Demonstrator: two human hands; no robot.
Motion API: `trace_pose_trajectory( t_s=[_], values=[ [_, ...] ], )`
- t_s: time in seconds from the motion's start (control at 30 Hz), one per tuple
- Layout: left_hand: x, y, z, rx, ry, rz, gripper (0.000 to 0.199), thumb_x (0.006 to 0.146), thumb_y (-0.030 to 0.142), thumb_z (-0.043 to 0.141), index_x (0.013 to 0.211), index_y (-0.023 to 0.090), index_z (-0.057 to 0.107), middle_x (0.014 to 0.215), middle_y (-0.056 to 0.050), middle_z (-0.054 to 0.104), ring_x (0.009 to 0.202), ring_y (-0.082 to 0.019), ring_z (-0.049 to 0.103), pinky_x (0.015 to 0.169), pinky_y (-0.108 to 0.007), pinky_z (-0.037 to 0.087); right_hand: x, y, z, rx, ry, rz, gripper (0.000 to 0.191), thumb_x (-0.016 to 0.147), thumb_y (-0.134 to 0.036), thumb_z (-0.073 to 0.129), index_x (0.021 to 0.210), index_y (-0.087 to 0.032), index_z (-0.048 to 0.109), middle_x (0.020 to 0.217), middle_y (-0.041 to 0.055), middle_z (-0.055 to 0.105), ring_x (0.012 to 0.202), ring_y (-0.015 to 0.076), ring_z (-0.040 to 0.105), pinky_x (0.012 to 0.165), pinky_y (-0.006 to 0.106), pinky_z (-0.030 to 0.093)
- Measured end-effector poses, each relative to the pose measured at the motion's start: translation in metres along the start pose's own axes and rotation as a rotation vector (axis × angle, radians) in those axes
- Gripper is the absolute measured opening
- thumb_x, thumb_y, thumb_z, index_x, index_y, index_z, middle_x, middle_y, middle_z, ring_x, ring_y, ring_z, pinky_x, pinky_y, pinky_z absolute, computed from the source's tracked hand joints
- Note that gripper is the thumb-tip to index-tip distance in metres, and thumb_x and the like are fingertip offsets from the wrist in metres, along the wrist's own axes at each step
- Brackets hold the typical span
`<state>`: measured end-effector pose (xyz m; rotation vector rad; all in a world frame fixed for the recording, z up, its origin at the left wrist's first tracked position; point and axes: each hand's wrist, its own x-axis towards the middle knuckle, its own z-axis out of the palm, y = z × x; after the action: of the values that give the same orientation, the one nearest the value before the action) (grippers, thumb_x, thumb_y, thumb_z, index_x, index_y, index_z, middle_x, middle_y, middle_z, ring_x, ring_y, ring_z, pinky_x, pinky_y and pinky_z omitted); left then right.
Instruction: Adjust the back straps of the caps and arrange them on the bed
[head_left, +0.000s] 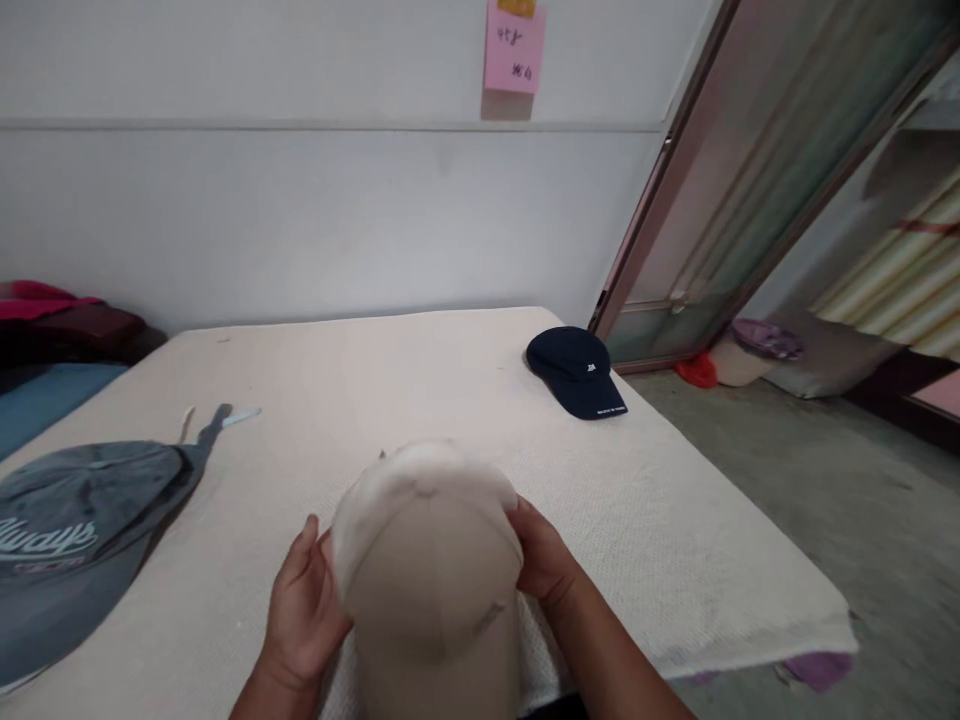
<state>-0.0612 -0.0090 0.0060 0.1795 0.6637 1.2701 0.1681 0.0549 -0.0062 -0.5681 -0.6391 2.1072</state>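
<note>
A beige baseball cap (pixel 431 560) is between my hands at the near edge of the covered table, its brim pointing toward me and its crown away. My right hand (pixel 544 555) grips the cap's right side, the fingertips hidden behind the fabric. On the other side, my left hand (pixel 304 605) supports the cap with its fingers partly under the edge, the thumb raised off the cloth. To the left lies a grey-blue cap (pixel 97 530) with white lettering and a loose strap. A navy cap (pixel 571 365) with a small white logo rests at the far right.
A cream textured cloth (pixel 360 370) covers the table. Behind it rises a white wall (pixel 337 220) with a pink note (pixel 514 50). Folded dark and red fabrics (pixel 67 315) sit at the far left. A glazed sliding door (pixel 697 180) and concrete floor (pixel 787 470) are right.
</note>
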Motion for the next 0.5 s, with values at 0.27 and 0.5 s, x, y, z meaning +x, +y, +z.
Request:
trace_pose_trajectory(
  t_s=[0.27, 0.5],
  values=[
    [-0.014, 0.009, -0.008, 0.160, 0.246, 0.076, 0.011, 0.065, 0.018, 0.074, 0.076, 0.017, 0.075, 0.071, -0.005, 0.075, 0.071, -0.024, 0.071, 0.070, -0.029, 0.054, -0.001, 0.008, -0.003, -0.038, -0.202, 0.196, 0.036, 0.060, -0.024, 0.076, 0.092, -0.010, 0.070, 0.079, 0.0078, 0.069, 0.069, 0.0149, 0.062, 0.063, 0.024, 0.046],
    [-0.029, 0.007, -0.022, 0.293, 0.044, -0.058, 0.023, 0.069, 0.014, 0.070, 0.091, 0.019, 0.074, 0.080, -0.007, 0.075, 0.069, -0.023, 0.069, 0.064, -0.030, 0.053, 0.004, 0.006, 0.003, -0.059, -0.262, 0.187, 0.041, 0.062, -0.017, 0.074, 0.102, -0.010, 0.069, 0.088, 0.0078, 0.070, 0.073, 0.0135, 0.064, 0.067, 0.023, 0.048]
  ],
)
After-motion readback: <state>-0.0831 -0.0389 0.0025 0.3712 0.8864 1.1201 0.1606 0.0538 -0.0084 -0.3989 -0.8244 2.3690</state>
